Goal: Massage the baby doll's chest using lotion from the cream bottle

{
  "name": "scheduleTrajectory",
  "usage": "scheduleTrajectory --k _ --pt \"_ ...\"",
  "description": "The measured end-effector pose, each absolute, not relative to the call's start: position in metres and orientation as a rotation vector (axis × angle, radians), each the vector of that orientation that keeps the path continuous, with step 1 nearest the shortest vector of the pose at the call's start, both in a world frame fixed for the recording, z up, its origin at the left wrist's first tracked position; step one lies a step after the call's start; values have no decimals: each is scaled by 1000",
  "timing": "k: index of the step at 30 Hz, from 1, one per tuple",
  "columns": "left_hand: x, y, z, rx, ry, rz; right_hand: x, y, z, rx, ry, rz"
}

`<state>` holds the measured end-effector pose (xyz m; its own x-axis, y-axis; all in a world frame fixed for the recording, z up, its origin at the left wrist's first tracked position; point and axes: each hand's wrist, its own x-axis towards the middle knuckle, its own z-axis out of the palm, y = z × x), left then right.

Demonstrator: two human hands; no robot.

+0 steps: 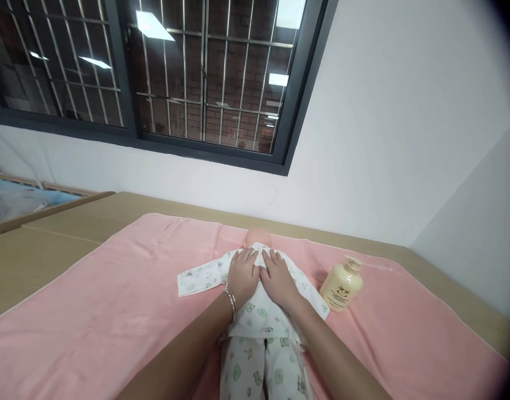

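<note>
A baby doll (258,238) lies on a pink blanket (146,311), its bare head pointing away from me. It wears a white patterned top (255,316) and matching trousers (242,369), with one sleeve stretched out to the left. My left hand (243,276) rests flat on the upper left of the top, fingers extended, with bangles at the wrist. Beside it, my right hand (279,280) lies flat on the upper right of the top, fingers spread slightly. Both hands touch the cloth and grasp nothing. The doll's face does not show.
A pale yellow pump bottle (341,286) stands on the blanket to the right, close to the doll's right-hand sleeve. The wooden surface (75,228) shows around the blanket. Behind are a white wall (375,139) and a barred window (209,78). Plastic-wrapped items (21,200) lie at far left.
</note>
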<state>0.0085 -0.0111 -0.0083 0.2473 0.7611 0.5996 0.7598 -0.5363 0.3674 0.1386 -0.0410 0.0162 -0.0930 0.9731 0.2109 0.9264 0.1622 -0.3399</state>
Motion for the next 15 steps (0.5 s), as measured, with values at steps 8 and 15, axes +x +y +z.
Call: scheduleTrajectory --k 8,15 --pt "7 -13 -9 2299 1516 1320 130 -59 33 -1909 -2066 48" --pt "5 -8 -15 2253 1488 1399 152 -40 30 -1853 -1931 58"
